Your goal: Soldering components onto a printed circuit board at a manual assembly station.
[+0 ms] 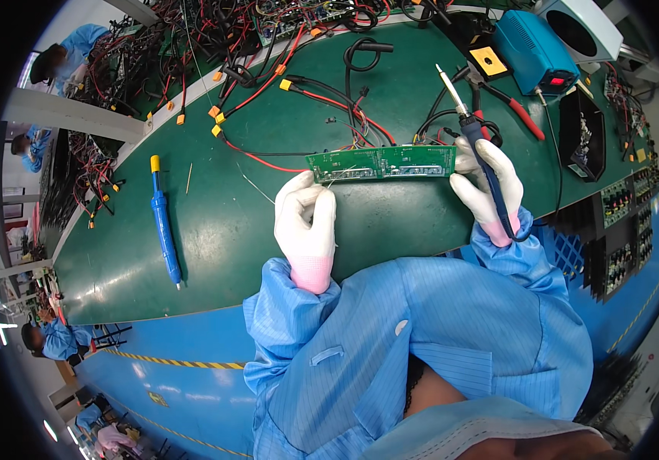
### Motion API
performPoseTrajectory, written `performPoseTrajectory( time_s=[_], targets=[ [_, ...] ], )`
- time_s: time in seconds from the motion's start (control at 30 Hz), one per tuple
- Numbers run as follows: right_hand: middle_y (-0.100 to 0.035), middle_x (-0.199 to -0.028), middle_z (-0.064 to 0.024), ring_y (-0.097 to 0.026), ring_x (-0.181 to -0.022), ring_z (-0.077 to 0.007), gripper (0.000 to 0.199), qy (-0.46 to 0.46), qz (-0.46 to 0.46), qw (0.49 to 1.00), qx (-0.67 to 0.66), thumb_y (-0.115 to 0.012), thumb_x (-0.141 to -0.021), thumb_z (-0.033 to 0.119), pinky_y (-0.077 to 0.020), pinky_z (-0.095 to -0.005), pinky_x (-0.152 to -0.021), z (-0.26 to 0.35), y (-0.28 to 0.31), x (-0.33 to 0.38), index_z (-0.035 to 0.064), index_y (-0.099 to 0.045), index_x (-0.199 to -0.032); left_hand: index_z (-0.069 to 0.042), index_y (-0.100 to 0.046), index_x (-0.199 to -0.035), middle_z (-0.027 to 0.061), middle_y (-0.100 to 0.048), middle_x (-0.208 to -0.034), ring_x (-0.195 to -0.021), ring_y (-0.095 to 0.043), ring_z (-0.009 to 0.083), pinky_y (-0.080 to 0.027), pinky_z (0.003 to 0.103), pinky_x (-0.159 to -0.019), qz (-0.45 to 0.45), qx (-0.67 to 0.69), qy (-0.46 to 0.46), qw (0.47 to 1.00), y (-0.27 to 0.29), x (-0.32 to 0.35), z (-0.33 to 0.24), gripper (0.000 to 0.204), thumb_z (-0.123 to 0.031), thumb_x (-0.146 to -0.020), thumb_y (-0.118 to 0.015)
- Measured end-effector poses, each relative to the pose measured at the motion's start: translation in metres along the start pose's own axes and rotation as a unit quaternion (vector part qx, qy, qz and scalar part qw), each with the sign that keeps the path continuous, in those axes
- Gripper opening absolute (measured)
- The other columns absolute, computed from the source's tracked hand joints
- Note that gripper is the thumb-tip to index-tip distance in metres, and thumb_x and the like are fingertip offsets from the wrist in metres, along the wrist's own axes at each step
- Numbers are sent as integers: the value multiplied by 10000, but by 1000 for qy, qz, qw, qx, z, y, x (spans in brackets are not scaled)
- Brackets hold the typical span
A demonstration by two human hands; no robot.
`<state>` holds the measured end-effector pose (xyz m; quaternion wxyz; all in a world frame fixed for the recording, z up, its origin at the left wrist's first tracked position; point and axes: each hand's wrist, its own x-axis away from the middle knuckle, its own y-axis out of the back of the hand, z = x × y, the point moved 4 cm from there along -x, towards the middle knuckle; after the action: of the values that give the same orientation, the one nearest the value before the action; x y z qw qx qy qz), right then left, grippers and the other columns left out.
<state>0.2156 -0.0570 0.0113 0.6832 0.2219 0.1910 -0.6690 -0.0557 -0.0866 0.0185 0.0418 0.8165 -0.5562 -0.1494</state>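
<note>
A long green circuit board point(381, 164) is held up on edge above the green tabletop, with red and black wires running from its far side. My left hand point(304, 218), in a white glove, pinches the board's left end. A thin, bright wire point(256, 188) sticks out to the left near its fingers; whether they hold it I cannot tell. Gloved as well, my right hand point(496, 184) has its fingers at the board's right end. It also holds a soldering iron point(469, 124), whose tip points up and away from the board.
A blue solder sucker point(164, 230) lies at left on the green table point(230, 253). At back right stand a teal soldering station point(532, 54), a yellow sponge point(488, 60), red-handled pliers point(526, 119) and a black tray point(582, 134). Tangled cables point(291, 38) line the far edge. Co-workers sit at far left.
</note>
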Motion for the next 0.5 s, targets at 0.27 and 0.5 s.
performPoseTrajectory(
  time_s=[0.27,0.5],
  targets=[
    [-563,-1247,-269,-635,-946,-260,680,-28,-2,1000,13,-617,-732,-174,-526,-352,-869,0,-2,-3,15,-424,-1356,20,-633,-879,193,-555,-1238,-1057,-581,261,-496,305,-848,-4,38,37,999,2,3,-6,71,-26,-825,-631],
    [-603,-1215,-230,-647,-946,-230,622,-61,-38,997,-15,-646,-730,-130,-527,-321,-854,-1,-2,-3,-19,-469,-1316,20,-637,-870,193,-554,-1243,-1061,-581,261,-493,307,-852,-8,70,49,996,5,6,-9,68,-26,-820,-633]
  ],
)
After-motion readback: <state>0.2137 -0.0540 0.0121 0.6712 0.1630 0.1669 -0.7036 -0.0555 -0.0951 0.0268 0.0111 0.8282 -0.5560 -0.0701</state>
